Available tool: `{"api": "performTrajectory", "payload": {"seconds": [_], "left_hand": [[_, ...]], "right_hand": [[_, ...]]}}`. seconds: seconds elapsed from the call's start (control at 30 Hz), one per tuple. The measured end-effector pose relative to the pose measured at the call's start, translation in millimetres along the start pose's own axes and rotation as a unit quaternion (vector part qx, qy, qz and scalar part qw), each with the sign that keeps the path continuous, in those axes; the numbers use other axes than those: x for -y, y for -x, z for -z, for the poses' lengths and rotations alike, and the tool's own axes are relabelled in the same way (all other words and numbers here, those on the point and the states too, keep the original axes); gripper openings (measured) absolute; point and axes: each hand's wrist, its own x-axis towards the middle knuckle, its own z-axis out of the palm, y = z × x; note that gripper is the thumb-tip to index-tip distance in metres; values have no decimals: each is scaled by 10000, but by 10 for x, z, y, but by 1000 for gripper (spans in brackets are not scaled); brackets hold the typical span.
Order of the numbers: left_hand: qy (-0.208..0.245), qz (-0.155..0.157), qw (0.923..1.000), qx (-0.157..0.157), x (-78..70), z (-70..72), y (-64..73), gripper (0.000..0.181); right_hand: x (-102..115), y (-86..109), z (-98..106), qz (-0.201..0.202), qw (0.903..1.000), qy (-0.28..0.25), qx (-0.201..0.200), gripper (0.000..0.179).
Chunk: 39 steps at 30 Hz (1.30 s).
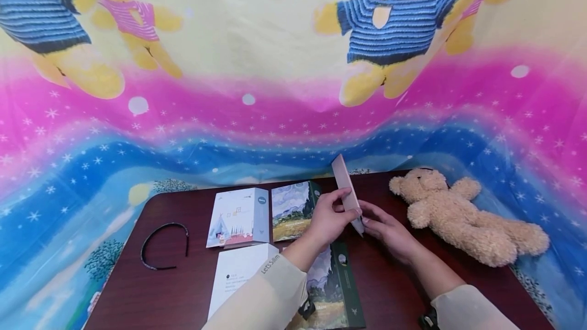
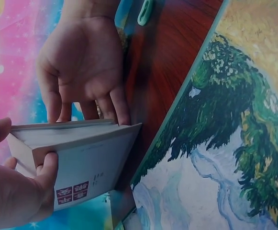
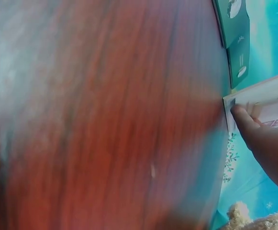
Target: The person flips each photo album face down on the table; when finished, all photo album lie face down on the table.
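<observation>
A thin, pale hardcover book [image 1: 345,187] with a red printed square on its cover stands on edge above the dark table. My left hand [image 1: 327,218] grips it by the spine, thumb on one cover and fingers on the other; the left wrist view shows this book [image 2: 95,158] with its pages slightly parted. My right hand [image 1: 390,233] reaches to the opposite cover with fairly straight fingers touching its edge. In the right wrist view one finger [image 3: 246,124] lies against the cover near a corner. Most right fingertips are hidden behind the book.
Painted-landscape albums [image 1: 291,210] and a teepee-picture album [image 1: 238,218] lie left of my hands, with a white album [image 1: 243,271] nearer me. A black headband [image 1: 143,253] lies at far left, a teddy bear [image 1: 458,218] at right. Patterned cloth [image 1: 275,131] hangs behind the table.
</observation>
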Motion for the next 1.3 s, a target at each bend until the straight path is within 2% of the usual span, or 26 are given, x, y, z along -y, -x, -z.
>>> {"api": "performTrajectory", "payload": {"seconds": [0.17,0.47,0.7,0.93,1.1,1.3], "left_hand": [[-89,-29,10000,13,-1,17,6,53],[94,-44,9998,167,-6,36,2,51],[42,-41,9999,121,4,21,-3,51],[70,8,10000,71,3,0,-7,51],[91,78,9999,5,4,-17,-16,55],[190,278,9994,15,18,-40,-33,67]], "right_hand": [[-11,-24,-24,48,9994,-316,145,67],[1,-43,-62,-97,9959,-837,336,71],[50,-37,-80,42,9948,-927,413,69],[151,-11,-103,412,9932,-958,521,69],[242,17,-102,558,9942,-795,453,66],[328,44,-104,556,9967,-562,196,65]]}}
